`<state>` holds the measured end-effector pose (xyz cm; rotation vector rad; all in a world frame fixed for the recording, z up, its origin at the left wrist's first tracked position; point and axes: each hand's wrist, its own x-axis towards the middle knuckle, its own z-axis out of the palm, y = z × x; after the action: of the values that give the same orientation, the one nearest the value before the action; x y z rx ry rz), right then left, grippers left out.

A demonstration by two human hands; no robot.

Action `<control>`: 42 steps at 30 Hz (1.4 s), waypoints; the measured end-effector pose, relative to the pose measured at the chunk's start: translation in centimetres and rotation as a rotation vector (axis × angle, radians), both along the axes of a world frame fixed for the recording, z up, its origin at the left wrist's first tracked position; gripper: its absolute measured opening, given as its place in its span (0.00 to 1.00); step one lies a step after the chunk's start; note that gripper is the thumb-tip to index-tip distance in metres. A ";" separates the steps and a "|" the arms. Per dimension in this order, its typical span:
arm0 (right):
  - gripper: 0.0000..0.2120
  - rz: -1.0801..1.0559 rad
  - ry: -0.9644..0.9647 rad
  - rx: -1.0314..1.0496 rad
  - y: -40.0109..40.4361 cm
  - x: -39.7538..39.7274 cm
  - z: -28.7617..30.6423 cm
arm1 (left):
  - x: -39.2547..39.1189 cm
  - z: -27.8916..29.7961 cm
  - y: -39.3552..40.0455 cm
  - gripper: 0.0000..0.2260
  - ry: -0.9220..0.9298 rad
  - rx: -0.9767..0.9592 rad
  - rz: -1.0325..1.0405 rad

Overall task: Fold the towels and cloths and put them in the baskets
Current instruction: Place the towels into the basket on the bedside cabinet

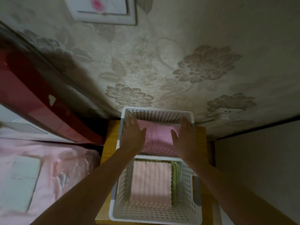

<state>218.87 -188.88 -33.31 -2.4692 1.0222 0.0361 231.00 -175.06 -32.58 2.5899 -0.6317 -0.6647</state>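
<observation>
Both hands, left (134, 135) and right (184, 138), spread flat on pink towel (159, 140) in far basket (158, 111); towel's long axis left-right, equally near.

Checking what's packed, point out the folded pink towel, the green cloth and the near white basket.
Folded pink towel (159, 140): head view, its top.
Green cloth (175, 179): head view, folded edge.
Near white basket (186, 189): head view, right wall.

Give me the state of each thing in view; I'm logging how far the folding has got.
Far basket: holds the pink towel.
Pink towel: folded, both hands on it.
Left hand: fingers straight, resting on the towel.
Right hand: fingers straight, resting on the towel.
Near basket: holds two folded cloths.
Pale pink cloth: folded, flat.
Green cloth: folded, beside the pink one.
</observation>
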 end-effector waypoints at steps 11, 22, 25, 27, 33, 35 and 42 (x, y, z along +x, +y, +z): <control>0.41 0.543 0.455 -0.010 -1.2 1.1 -5.8 | 0.5 -5.7 0.5 0.32 0.025 0.339 -0.472; 0.54 0.588 0.393 -0.124 -2.4 1.4 -10.2 | 1.4 -9.6 -0.3 0.34 0.159 0.379 -0.454; 0.53 0.588 0.353 -0.119 -2.3 1.7 -9.7 | 1.5 -9.3 -0.6 0.34 0.121 0.367 -0.461; 0.52 0.615 0.424 -0.056 -2.7 1.7 -9.1 | 1.7 -8.8 -0.4 0.33 0.094 0.355 -0.468; 0.33 0.748 0.343 -0.028 -1.6 1.9 -4.4 | 1.0 -2.1 4.3 0.21 -0.376 -0.290 -0.360; 0.31 0.824 0.282 -0.021 -0.4 3.1 -3.8 | 1.3 -1.2 6.4 0.19 -0.388 -0.370 -0.048; 0.42 0.738 0.229 -0.036 5.9 8.9 -7.0 | 1.6 -3.4 6.7 0.19 0.208 -0.375 0.328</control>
<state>227.72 -183.02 -40.36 -2.7781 0.1356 0.5434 232.62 -168.41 -35.94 2.1714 -0.2284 -0.6268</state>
